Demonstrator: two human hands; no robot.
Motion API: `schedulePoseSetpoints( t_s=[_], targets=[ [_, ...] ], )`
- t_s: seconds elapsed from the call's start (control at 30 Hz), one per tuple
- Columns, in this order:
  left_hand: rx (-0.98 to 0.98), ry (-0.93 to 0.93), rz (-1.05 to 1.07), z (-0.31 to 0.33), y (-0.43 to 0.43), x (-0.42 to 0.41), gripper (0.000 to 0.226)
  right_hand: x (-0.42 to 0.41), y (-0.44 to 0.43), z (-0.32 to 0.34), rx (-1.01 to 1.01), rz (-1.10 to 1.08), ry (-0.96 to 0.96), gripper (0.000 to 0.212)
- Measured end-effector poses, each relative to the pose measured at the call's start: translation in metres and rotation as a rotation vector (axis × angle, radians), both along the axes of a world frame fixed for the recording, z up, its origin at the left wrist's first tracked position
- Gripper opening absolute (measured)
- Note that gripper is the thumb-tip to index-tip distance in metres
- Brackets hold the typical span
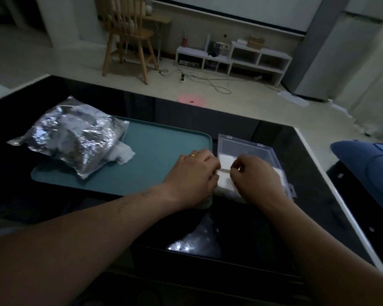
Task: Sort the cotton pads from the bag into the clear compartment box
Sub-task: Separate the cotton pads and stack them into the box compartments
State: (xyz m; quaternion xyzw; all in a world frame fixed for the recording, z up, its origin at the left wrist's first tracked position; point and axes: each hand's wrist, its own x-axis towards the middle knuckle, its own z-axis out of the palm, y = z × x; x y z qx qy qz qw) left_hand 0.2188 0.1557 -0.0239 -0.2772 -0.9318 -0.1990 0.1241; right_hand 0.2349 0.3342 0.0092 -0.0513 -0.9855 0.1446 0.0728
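Note:
A crinkled silver bag (71, 133) lies on the left of a teal tray (164, 140), with white cotton pads (125, 153) spilling from its open end. To the right of the tray stands the clear compartment box (241, 144), lid open, with white cotton pads (227, 161) in its near compartments. My left hand (192, 173), a ring on one finger, rests at the box's left edge with fingers curled on pads. My right hand (254, 175) hovers over the box's near part, fingertips pinched on a pad. The hands hide most of the near compartments.
The tray and box sit on a glossy black table (296, 155) with a white right edge. A blue cushion (367, 160) lies beyond that edge. Behind the table are a wooden chair (128, 38), a low white shelf (232, 56) and floor cables.

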Motion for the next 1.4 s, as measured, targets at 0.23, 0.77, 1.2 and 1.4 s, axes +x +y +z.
schedulePoseSetpoints(
  t_s=[0.23,0.77,1.2,1.4],
  targets=[
    [-0.012,-0.016,0.256,0.017,-0.096,-0.001,0.022,-0.028,-0.118,-0.005,-0.178,0.34,-0.042,0.01],
    [0.09,-0.318,0.592,0.002,-0.257,-0.039,0.051,-0.091,-0.27,-0.058,0.013,0.567,0.05,0.076],
    [0.257,-0.304,0.461,0.016,-0.241,-0.042,0.037,-0.106,-0.291,-0.02,-0.088,0.564,-0.246,0.056],
    [0.211,-0.331,0.537,0.006,-0.25,-0.045,0.061,-0.108,-0.3,-0.04,-0.001,0.543,-0.221,0.054]
  ],
)
